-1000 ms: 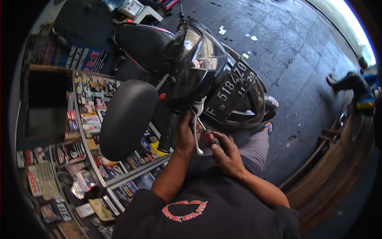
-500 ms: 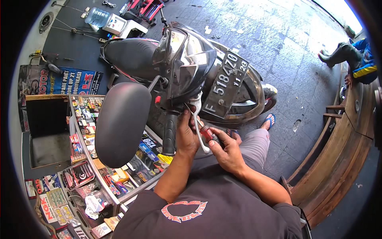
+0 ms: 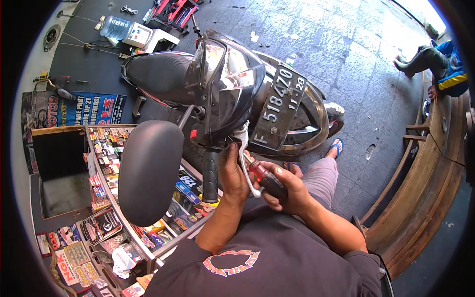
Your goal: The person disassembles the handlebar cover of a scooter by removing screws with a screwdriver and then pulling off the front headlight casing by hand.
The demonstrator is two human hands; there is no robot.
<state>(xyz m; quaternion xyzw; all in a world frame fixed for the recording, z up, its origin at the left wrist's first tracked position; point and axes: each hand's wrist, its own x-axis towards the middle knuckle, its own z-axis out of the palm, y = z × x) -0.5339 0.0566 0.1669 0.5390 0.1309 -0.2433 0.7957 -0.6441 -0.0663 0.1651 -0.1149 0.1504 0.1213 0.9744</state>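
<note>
My right hand (image 3: 293,192) is closed around the red and black handle of a screwdriver (image 3: 271,182), whose shaft points up and left toward the silver brake lever (image 3: 243,161). My left hand (image 3: 233,175) is between the black handlebar grip (image 3: 211,173) and that lever. Its thumb lies up by the lever's mount, and the other fingers curl behind the lever, partly hidden. The screwdriver's tip is hidden by the lever and my left fingers. Both hands work at the handlebar of a black scooter (image 3: 232,99), which faces right.
A large black mirror (image 3: 150,173) stands left of the grip. Beyond it is a glass display case (image 3: 148,255) full of small packaged parts. A curved wooden bench (image 3: 420,198) runs along the right, where a person in boots (image 3: 435,67) sits. A red tool rack (image 3: 180,15) stands at the back.
My right hand and the screwdriver have shifted slightly down and right, with the fingers regripped lower around the handle. My left hand stays at the lever. The view has tilted a little.
</note>
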